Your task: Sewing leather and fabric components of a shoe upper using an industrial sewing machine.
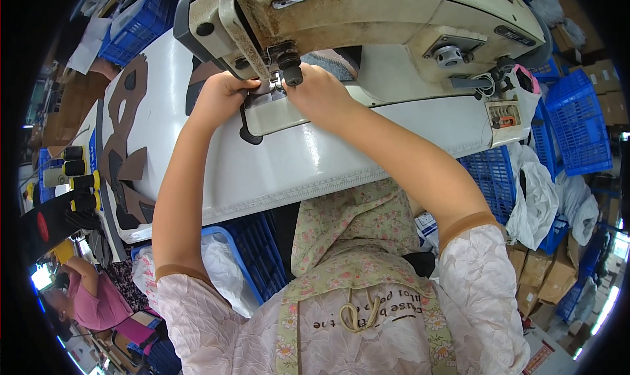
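Observation:
A worn cream sewing machine [341, 20] reaches across the white table, its presser foot [274, 85] between my hands. My left hand [223, 100] is closed by the foot, thumb pointing toward the needle, pinching a brown cut piece [202, 73] with dark edges. On the other side of the foot, my right hand [319, 98] is curled, its fingertips partly hidden behind the machine's black knob [290, 71]; what it grips cannot be made out. Behind it lies a grey textured piece [341, 61]. A dark tab [249, 136] lies at the table surface below the foot.
Several brown cut pieces [118, 122] lie along the table's left end. Thread spools [77, 168] stand farther left. Blue crates [581, 122] and white bags are at the right; another blue crate [256, 243] sits below the table edge. A person in pink [102, 296] is at lower left.

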Demonstrator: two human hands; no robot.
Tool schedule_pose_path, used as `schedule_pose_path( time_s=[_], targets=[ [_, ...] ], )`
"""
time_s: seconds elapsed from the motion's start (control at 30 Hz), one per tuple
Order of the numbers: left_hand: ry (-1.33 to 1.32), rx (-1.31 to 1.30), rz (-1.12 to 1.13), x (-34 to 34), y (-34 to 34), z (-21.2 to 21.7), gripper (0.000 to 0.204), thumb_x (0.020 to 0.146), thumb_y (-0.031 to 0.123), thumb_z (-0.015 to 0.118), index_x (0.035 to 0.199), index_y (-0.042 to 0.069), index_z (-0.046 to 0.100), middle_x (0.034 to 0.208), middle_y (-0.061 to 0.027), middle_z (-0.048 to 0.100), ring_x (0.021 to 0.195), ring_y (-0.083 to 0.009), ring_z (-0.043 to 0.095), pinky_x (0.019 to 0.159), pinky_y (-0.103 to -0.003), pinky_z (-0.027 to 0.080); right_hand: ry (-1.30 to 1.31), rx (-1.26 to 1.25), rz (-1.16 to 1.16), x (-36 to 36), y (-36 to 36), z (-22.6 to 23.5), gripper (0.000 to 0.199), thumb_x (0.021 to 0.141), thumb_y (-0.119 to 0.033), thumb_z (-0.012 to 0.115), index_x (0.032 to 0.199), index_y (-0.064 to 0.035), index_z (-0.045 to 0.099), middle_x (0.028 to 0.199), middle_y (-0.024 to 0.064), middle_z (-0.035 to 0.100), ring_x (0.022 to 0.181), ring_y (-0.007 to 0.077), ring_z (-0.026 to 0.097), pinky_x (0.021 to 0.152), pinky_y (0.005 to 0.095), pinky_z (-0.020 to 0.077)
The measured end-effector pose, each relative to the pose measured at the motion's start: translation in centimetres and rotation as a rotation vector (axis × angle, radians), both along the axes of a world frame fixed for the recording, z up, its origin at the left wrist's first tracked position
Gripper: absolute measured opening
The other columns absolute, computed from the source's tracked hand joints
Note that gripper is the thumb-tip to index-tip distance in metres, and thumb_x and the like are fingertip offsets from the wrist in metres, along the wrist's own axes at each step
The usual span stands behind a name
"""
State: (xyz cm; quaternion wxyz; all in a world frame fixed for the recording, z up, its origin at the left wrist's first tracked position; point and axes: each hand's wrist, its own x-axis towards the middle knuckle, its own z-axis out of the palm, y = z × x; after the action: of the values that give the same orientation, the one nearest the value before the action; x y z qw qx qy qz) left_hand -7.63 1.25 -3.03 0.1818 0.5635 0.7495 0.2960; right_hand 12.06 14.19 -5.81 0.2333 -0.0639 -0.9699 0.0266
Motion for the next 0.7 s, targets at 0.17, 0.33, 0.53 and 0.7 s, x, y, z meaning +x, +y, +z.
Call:
schedule_pose_path(
  time_s=[0.17, 0.33, 0.53, 0.7],
  targets=[
    [-0.019, 0.028, -0.005, -0.03, 0.34, -0.26, 0.041, 0.072, -0.013, 0.056, 0.105, 0.004, 0.074, 0.096, -0.0164, 0.072, 0.088, -0.0237, 0.069, 0.081, -0.029, 0.051, 0.184, 0.102, 0.007, -0.17, 0.18, -0.49, 0.013, 0.084, -0.011, 0.063, 0.073, -0.0045, 0.064, 0.086, 0.0051, 0.055, 0.085, 0.0202, 0.056, 0.071, 0.0312, 0.0511],
    [-0.013, 0.024, 0.03, 0.23, 0.45, -0.34, 0.04, 0.073, -0.013, 0.056, 0.105, 0.003, 0.074, 0.096, -0.0165, 0.072, 0.088, -0.0233, 0.069, 0.082, -0.029, 0.051, 0.182, -0.002, -0.041, -0.77, 0.36, -0.82, 0.014, 0.084, -0.013, 0.064, 0.073, -0.0044, 0.064, 0.088, 0.0047, 0.054, 0.086, 0.0204, 0.057, 0.071, 0.0314, 0.0521],
    [-0.016, 0.029, 0.062, 0.39, 0.44, -0.32, 0.035, 0.076, -0.01, 0.059, 0.104, 0.004, 0.074, 0.097, -0.0149, 0.072, 0.089, -0.0223, 0.07, 0.082, -0.029, 0.051, 0.232, -0.023, -0.019, -0.83, 0.46, -0.61, 0.016, 0.085, -0.014, 0.063, 0.071, -0.0054, 0.062, 0.087, 0.0046, 0.053, 0.085, 0.0206, 0.057, 0.07, 0.0326, 0.0526],
    [-0.003, 0.042, 0.071, 0.24, 0.4, -0.68, 0.035, 0.076, -0.01, 0.059, 0.104, 0.004, 0.074, 0.098, -0.0133, 0.073, 0.09, -0.0214, 0.07, 0.083, -0.029, 0.052, 0.11, -0.063, -0.016, -0.71, 0.64, -0.31, 0.009, 0.085, -0.014, 0.06, 0.084, -0.0053, 0.059, 0.09, 0.0098, 0.055, 0.087, 0.0281, 0.06, 0.073, 0.039, 0.0528]
  ],
)
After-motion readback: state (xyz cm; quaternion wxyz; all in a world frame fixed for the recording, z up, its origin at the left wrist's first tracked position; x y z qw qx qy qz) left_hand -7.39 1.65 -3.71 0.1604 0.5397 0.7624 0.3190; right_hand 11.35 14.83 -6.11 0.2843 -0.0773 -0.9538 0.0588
